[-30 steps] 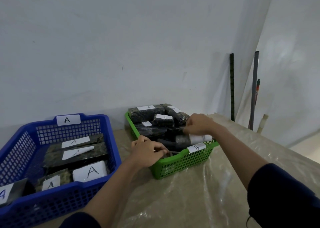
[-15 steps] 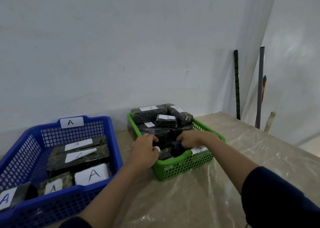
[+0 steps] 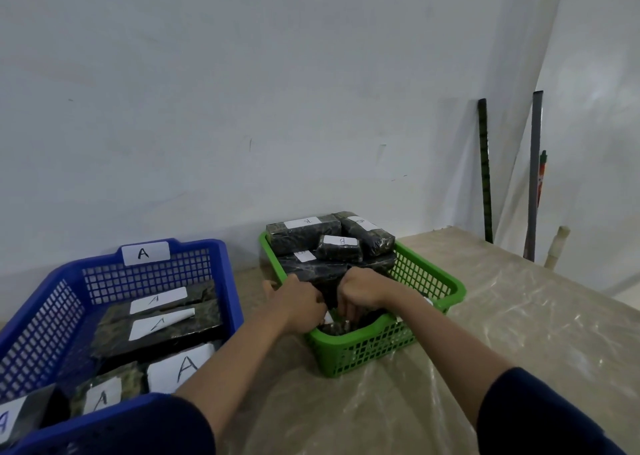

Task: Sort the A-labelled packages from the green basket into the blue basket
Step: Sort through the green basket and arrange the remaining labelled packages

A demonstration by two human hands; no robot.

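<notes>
1. The blue basket (image 3: 221, 281) is sitting at the left edge of the table (image 3: 519, 316), by the wall; a tag marked A is showing on its far rim, and dark wrapped packages with white A labels (image 3: 157, 299) are lying flat inside it, filling most of the floor.

2. The left hand (image 3: 298, 304) is reaching over the near-left rim of the green basket (image 3: 429, 278), its fingers curling down into the near end. They are closing around something dark, though what exactly I cannot tell.

3. The right hand (image 3: 362, 290) is working just beside it, knuckles up and fingers bent into the same spot — probably gripping the same dark package, but the hands are hiding it and its label.

4. At the far end of the green basket, the B-labelled packages (image 3: 341, 246) are stacking up above the rim, leaning on one another.

5. Handling, as a judgement: the packages are looking like firm blocks in shiny film wrap, so likely stiff, fairly dense and a little slippery. The paper labels are lifting at the edges on some, so they are no place to pull. The best hold is across the short sides, thumb and fingers pinching the block itself — and lifting straight up, so the leaning pile behind is not sliding forward.
</notes>
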